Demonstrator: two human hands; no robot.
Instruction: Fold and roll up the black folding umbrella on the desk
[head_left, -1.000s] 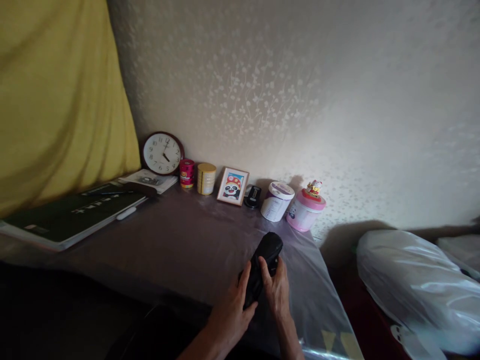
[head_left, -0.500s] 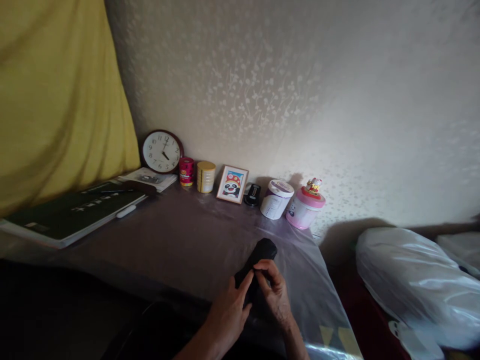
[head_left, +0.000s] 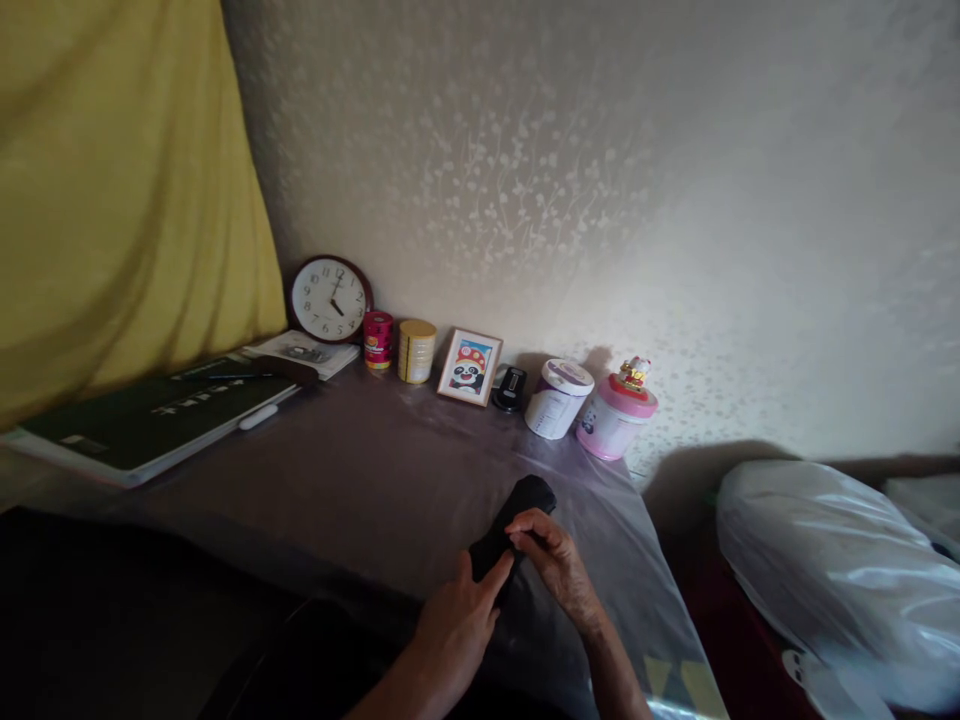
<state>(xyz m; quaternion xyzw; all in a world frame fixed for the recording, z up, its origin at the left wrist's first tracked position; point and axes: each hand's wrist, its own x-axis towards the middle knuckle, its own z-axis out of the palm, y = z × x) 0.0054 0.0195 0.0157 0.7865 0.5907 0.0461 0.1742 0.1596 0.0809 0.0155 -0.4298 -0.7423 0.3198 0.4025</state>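
Note:
A long black cloth bundle (head_left: 529,494), shaped rather like a folded umbrella, lies slantwise over the near part of the table, its rounded end pointing away from me. My left hand (head_left: 466,600) grips its near part, with the thumb and forefinger along its sides. Just above that forefinger, my right hand (head_left: 553,558) is closed in a pinch over the bundle. Whatever sits between those fingertips is too small and dark to make out. The bundle's near end is hidden by my hands and the shadow.
Along the wall stand a clock (head_left: 331,298), a red can (head_left: 378,340), a yellow can (head_left: 417,352), a framed panda picture (head_left: 469,367), a small black object (head_left: 510,388), a white tub (head_left: 556,400) and a pink tub (head_left: 615,418). A dark green book (head_left: 165,415) lies left; a plastic bag (head_left: 832,560) bulges right.
My right hand has lifted slightly away from my left forefinger, still pinched, and its forearm has swung right. My left hand keeps its grip on the bundle. The view has shifted slightly.

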